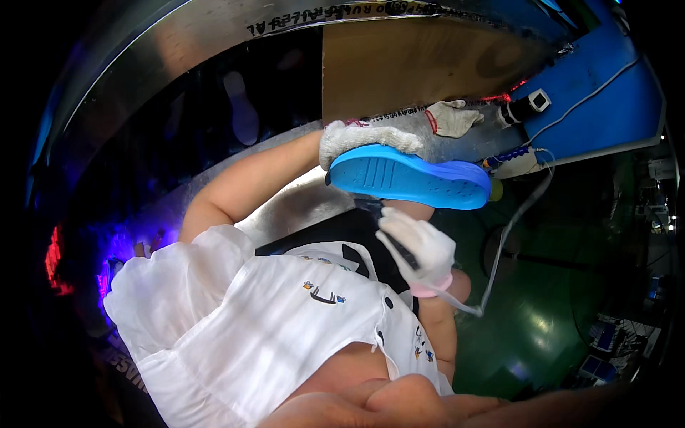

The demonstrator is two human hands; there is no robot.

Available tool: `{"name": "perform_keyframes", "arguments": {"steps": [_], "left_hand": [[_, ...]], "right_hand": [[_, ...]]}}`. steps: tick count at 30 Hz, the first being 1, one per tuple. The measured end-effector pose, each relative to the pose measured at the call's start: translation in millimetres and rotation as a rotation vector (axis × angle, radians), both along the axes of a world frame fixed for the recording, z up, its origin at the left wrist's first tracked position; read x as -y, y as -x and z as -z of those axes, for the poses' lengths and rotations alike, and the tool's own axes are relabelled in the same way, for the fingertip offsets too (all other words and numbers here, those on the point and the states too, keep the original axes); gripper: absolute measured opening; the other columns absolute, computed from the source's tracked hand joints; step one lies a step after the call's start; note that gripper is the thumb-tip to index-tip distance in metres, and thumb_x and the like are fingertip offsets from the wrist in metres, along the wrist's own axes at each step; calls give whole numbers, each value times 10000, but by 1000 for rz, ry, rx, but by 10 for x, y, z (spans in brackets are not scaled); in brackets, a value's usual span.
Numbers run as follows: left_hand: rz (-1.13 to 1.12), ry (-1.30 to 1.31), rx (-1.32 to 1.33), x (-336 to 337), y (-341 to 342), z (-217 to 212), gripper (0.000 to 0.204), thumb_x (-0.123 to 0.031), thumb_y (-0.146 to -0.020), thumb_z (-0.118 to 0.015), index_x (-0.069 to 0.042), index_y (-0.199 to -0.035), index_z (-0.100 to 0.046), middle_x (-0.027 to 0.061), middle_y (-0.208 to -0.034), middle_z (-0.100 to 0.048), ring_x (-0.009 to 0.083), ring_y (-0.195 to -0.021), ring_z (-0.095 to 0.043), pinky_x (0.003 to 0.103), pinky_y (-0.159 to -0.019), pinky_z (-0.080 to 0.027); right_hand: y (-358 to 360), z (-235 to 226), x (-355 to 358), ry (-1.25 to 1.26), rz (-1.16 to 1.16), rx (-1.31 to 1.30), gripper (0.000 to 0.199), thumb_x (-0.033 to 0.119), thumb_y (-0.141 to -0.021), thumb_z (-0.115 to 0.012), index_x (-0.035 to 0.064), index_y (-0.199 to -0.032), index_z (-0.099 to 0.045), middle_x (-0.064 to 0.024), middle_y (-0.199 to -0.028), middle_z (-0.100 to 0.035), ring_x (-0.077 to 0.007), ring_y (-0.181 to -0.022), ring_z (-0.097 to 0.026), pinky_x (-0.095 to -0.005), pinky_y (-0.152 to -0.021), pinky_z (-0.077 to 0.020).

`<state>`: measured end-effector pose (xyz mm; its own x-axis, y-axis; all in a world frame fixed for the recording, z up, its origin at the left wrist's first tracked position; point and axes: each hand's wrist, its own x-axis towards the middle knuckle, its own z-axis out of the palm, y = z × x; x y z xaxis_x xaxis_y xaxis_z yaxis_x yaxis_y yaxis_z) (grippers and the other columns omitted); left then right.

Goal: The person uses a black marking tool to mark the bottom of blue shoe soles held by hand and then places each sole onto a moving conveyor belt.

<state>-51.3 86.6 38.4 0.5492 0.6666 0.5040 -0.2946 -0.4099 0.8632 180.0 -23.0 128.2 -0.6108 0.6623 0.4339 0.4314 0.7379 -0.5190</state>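
Observation:
A bright blue shoe sole (410, 178) is held up in front of me, tilted, with grooves and small dimples on the face I see. My left hand (367, 141), in a white knitted glove, grips its far edge near the left end. Below the sole is my right hand (421, 250), in a white glove with a pink cuff, its fingers closed. It holds a slim dark tool (369, 205), blurred, whose dark tip points up toward the sole's underside; its kind is unclear. A pale cable or hose (499, 253) runs up from my right wrist area.
Beyond the sole lie a loose white glove (454, 120) with a red cuff and a brown board (421, 68). A black-and-white cylindrical device (526, 108) stands by a blue panel (599, 93). Purple-lit sole shapes (241, 107) lie on a dark surface at left. Green floor (528, 321) shows right.

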Motion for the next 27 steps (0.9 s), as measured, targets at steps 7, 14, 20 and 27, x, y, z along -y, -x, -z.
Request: {"name": "perform_keyframes", "arguments": {"steps": [7,14,20,27], "left_hand": [[255,519,-40,-134,144,-14,721,-142,-833,-755,-75,-1464,-413,123,-1472,-470,250,-1358,-462,374,-1137,-374],[145,184,-146,-164,268,-43,781,-152,-753,-817,-77,-1443,-459,126,-1468,-477,246,-1356,-462,348,-1152,-336],[21,14,-101,-16,290,-297,515,-314,-925,-614,-85,-1381,-545,127,-1400,-548,238,-1269,-550,354,-1102,-411],[77,-26,-72,-121,318,-286,457,-337,-984,-541,-83,-1362,-578,143,-1287,-632,249,-1074,-670,317,-968,-517]], "right_hand": [[-69,-84,-8,-105,-39,137,273,0,-699,-813,33,-958,-731,-164,-1030,-730,-269,-719,-685,-301,-635,-536],[-148,-79,-49,-231,27,102,239,91,-750,-773,131,-984,-749,-54,-1073,-736,-165,-567,-582,-273,-532,-488],[-256,-51,-169,-208,95,-19,298,5,-690,-812,52,-974,-735,-142,-1050,-734,-245,-643,-648,-303,-598,-517],[-340,-128,-243,-181,130,-95,305,-40,-666,-811,20,-952,-725,-154,-1024,-740,-267,-750,-705,-304,-651,-538]]}}
